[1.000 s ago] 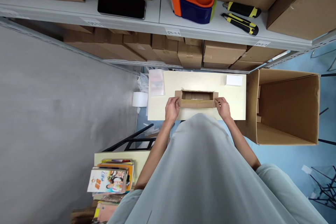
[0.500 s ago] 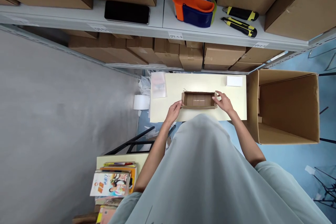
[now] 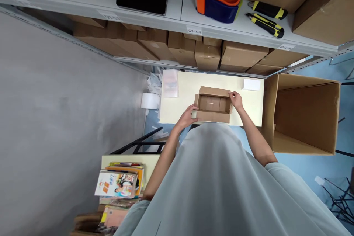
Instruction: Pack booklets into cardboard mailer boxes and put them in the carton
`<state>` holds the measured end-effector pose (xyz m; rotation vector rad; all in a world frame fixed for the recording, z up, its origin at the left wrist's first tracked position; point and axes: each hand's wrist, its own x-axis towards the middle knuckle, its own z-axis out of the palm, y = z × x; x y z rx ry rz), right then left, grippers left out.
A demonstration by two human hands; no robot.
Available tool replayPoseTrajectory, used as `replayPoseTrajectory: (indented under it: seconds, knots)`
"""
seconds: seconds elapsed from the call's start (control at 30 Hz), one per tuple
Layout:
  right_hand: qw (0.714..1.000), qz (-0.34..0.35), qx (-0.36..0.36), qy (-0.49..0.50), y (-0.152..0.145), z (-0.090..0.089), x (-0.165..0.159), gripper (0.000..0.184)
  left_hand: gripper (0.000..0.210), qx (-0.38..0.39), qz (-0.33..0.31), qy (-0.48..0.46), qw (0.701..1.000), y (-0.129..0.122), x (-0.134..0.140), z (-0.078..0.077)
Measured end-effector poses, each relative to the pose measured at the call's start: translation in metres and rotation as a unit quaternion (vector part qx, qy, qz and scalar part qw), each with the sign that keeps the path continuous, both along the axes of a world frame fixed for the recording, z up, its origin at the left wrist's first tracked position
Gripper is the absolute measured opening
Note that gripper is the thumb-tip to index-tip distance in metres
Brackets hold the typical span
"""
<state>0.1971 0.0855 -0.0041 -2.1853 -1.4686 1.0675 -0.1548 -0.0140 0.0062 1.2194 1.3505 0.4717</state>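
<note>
Right hand (image 3: 236,99) (contact blurry) apparently pinches the open carton (image 3: 212,104).

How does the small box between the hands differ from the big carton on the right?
Size: the small box is far smaller than the big carton.
Place: the small box is at the table; the big carton is beside the table's right end.
Contact: the left hand and right hand are at the small box's ends; neither is on the big carton.
Shared: both are brown cardboard and open.
</note>
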Motion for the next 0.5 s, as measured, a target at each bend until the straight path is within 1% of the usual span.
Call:
replayPoseTrajectory:
  seconds: [0.07,0.17,0.27,0.4,0.5]
  knots:
    - [1.000,-0.007,0.000,0.006,-0.001,-0.004,0.001,0.047,0.055,0.026,-0.006,0.050,0.998,-0.004,0.005,-0.002]
    - [1.000,-0.013,0.007,0.004,-0.003,-0.007,0.003,0.055,0.049,0.058,0.009,0.108,0.992,-0.007,0.019,-0.002]
    - [1.000,0.013,0.022,-0.011,-0.003,-0.007,0.003,0.058,0.040,0.075,0.023,0.151,0.985,-0.006,0.030,0.000]
    - [0.997,0.053,0.022,-0.060,-0.002,0.001,0.000,0.058,0.035,0.086,0.015,0.156,0.984,0.000,0.030,0.002]
    - [0.991,0.076,0.023,-0.112,-0.001,0.015,-0.003,0.054,0.037,0.087,-0.016,0.122,0.989,0.004,0.019,0.005]
